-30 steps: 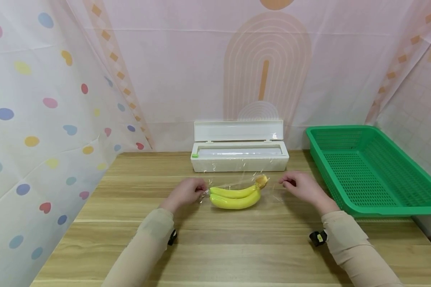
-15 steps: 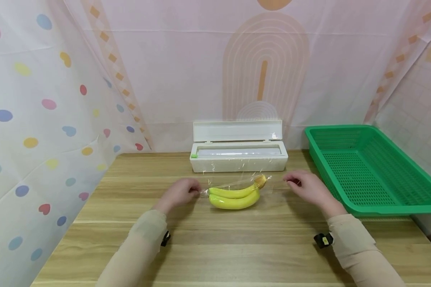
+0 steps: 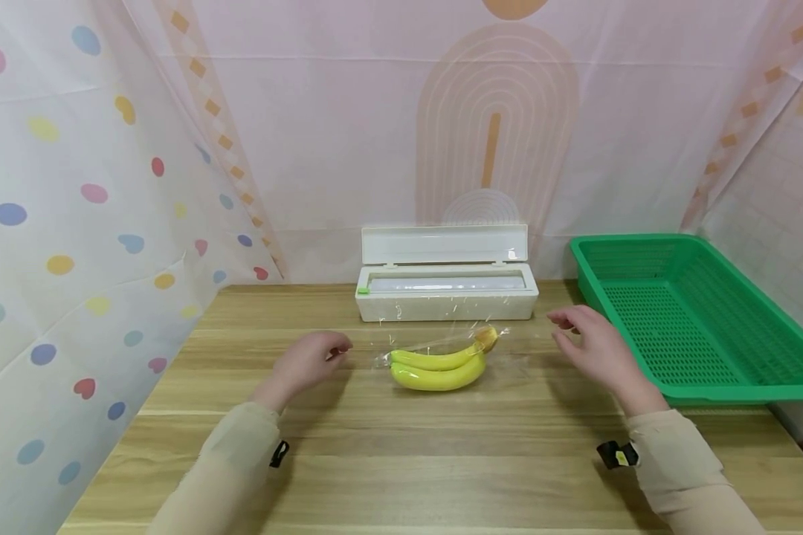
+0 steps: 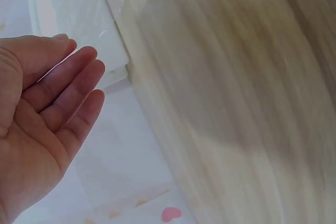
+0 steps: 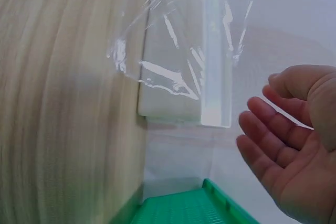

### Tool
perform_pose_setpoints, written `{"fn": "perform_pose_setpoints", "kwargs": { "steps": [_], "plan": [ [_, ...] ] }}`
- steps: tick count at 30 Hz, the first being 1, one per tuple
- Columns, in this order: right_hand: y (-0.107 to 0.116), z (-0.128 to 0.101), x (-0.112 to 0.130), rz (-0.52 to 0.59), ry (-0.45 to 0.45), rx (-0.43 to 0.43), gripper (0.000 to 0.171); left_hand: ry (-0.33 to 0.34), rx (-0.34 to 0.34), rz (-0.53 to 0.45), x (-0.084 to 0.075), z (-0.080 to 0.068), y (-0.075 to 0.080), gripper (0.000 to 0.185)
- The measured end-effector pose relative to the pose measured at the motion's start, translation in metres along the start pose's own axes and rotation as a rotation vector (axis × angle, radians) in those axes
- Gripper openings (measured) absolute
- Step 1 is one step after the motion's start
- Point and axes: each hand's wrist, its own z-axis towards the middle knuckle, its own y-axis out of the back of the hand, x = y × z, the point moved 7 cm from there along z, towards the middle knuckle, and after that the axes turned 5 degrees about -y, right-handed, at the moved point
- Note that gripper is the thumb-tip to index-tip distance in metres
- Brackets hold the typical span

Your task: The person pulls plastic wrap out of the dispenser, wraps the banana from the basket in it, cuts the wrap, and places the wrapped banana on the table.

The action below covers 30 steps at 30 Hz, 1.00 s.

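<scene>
Clear cling film (image 3: 442, 343) lies draped over a pair of yellow bananas (image 3: 437, 368) resting in the middle of the wooden table (image 3: 401, 461), its loose edges spread on the tabletop to either side. Both hands hover off the film and hold nothing. On the left of the fruit, the left hand (image 3: 305, 363) has its fingers relaxed and lightly bent, a clear gap away from the film's left edge; the left wrist view shows its palm empty with the fingers (image 4: 73, 85) nearly straight. On the right, the right hand (image 3: 592, 349) is likewise slack and empty, well clear of the stem end, between the bananas and the green plastic basket (image 3: 692, 316) that sits at the table's right edge. Just beyond the bananas, on the far side, a white cling-film dispenser box (image 3: 445, 291) stands with its lid raised against the patterned backdrop (image 3: 348, 134).
</scene>
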Motion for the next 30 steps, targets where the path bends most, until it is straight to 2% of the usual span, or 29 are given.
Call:
{"fn": "perform_pose_setpoints", "kwargs": {
  "steps": [5,12,15,17,21,25,30],
  "plan": [
    [0.007,-0.002,0.015,-0.027,0.111,-0.066,0.031,-0.091,-0.084,0.081,-0.010,-0.006,0.013,0.015],
    [0.010,-0.006,0.040,-0.090,0.357,-0.155,0.042,-0.248,-0.234,0.197,-0.036,-0.012,0.025,0.022],
    [0.008,-0.009,0.050,-0.099,0.460,-0.177,0.034,-0.338,-0.301,0.230,-0.049,-0.015,0.027,0.026],
    [0.005,-0.011,0.056,-0.094,0.522,-0.180,0.035,-0.390,-0.333,0.254,-0.057,-0.017,0.027,0.030],
    [-0.001,-0.015,0.067,-0.094,0.631,-0.179,0.046,-0.479,-0.363,0.303,-0.070,-0.019,0.025,0.037],
    [-0.006,-0.019,0.075,-0.110,0.720,-0.172,0.038,-0.559,-0.366,0.335,-0.084,-0.022,0.023,0.044],
    [-0.013,-0.021,0.080,-0.137,0.790,-0.150,0.029,-0.647,-0.333,0.367,-0.099,-0.023,0.017,0.049]
  ]
}}
